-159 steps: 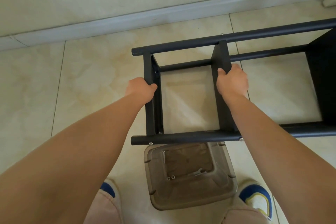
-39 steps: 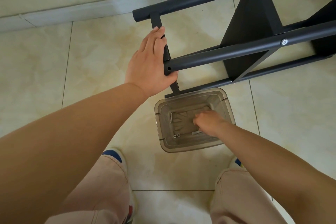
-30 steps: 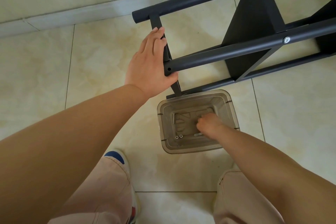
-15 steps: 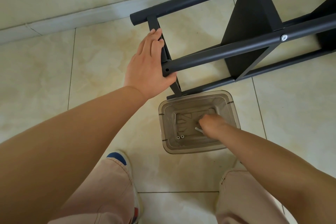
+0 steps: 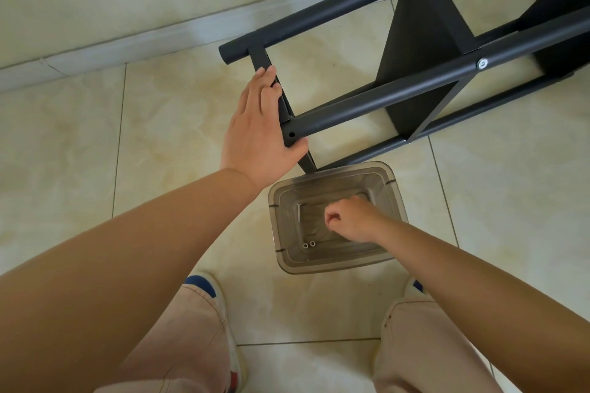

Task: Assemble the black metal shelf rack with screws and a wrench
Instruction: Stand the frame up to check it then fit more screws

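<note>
Down on the tiled floor (image 5: 159, 143) lies the black rack (image 5: 415, 41), tipped on its side near the wall. The left hand (image 5: 258, 134) rests flat against the rack's end, fingers straight. The right hand (image 5: 351, 217) is inside a clear plastic bin (image 5: 396, 198), fingers curled tight; what it holds is hidden. 2 small silver screws (image 5: 308, 244) sit in the bin.

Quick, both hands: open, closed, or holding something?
Left hand: open, fingers straight, pressed against the end of the rack.
Right hand: fingers curled inside the clear bin; whether it holds anything cannot be told.
</note>
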